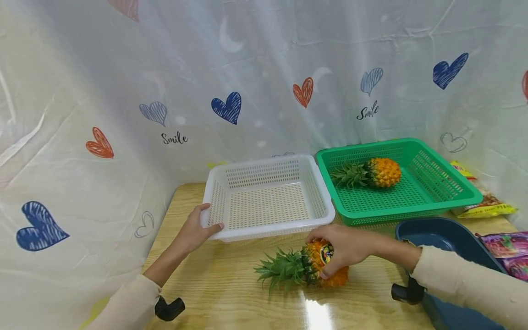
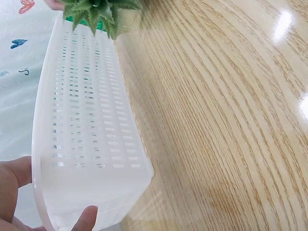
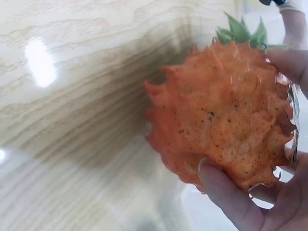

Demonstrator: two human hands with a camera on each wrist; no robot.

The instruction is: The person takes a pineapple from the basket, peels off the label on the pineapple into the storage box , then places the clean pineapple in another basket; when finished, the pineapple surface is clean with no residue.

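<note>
My left hand [image 1: 194,234] grips the near left corner of a white plastic basket [image 1: 268,206], with nothing inside it. In the left wrist view the thumb and a finger [image 2: 20,171] sit at the rim and outer wall. My right hand [image 1: 350,245] holds an orange pineapple [image 1: 337,277] from above, its green crown pointing left, in front of the white basket. A dark round label shows on its skin. From the right wrist view, the fingers and thumb [image 3: 226,192] curl round the fruit; whether it touches the tabletop I cannot tell.
At the back right, a green basket [image 1: 416,191] holds another pineapple [image 1: 383,173] on its side. A dark blue basin [image 1: 426,231] stands at the right, beside purple packets [image 1: 507,247] and yellow-edged snack bags [image 1: 486,206]. Behind the wooden table [image 1: 222,284] hangs a heart-patterned curtain [image 1: 264,68].
</note>
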